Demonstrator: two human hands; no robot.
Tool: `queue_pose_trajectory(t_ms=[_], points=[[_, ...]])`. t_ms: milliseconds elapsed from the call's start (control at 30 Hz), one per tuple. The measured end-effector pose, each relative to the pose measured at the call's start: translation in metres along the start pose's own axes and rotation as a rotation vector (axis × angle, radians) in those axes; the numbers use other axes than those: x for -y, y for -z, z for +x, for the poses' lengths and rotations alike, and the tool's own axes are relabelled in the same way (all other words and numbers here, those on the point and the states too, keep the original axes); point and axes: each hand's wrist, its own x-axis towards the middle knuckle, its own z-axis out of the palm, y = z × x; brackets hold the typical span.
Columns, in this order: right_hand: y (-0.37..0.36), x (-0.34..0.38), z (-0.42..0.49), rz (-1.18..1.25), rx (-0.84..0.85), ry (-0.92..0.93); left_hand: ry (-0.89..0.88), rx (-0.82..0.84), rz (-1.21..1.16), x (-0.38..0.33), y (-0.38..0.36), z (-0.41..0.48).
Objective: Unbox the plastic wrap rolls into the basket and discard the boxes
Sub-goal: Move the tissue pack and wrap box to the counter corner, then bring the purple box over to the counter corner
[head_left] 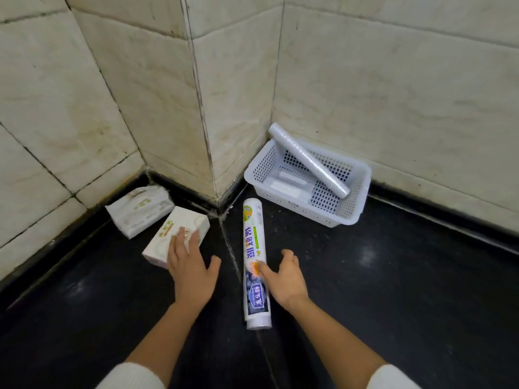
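Both forearms are stretched forward over the black floor [393, 276]; the left hand [188, 265] is spread, released, fingertips over a white packet [179, 237]. The right hand [283, 276], loosely curled, grasps nothing, one finger touching the boxed plastic wrap roll [255, 248]. A bare roll [306, 160] is leaned in the white basket [351, 211] by the tiled wall corner [207, 108].

Tiled corner of a home kitchen or washroom: beige wall tiles [393, 88], glossy black floor [393, 290].
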Motion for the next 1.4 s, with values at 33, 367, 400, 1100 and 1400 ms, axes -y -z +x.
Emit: queue_pose_trajectory(t_ms=[33, 367, 400, 1100, 1400], points=[[0.012, -0.011, -0.007, 0.006, -0.023, 0.002, -0.043, 0.018, -0.022, -0.018, -0.008, -0.009], [0.171, -0.174, -0.107, 0.026, -0.340, -0.234, -0.473, 0.511, -0.145, -0.208, -0.102, -0.163], [0.185, -0.196, -0.123, 0.025, -0.368, -0.266, -0.487, 0.558, -0.163, -0.225, -0.110, -0.184], [0.472, -0.553, -0.397, -0.033, -0.569, -0.564, -0.767, 0.857, 0.037, -0.484, -0.260, -0.598], [0.567, -0.608, -0.353, -0.180, -0.684, -0.458, -0.798, 0.682, 0.076, -0.551, -0.343, -0.625]])
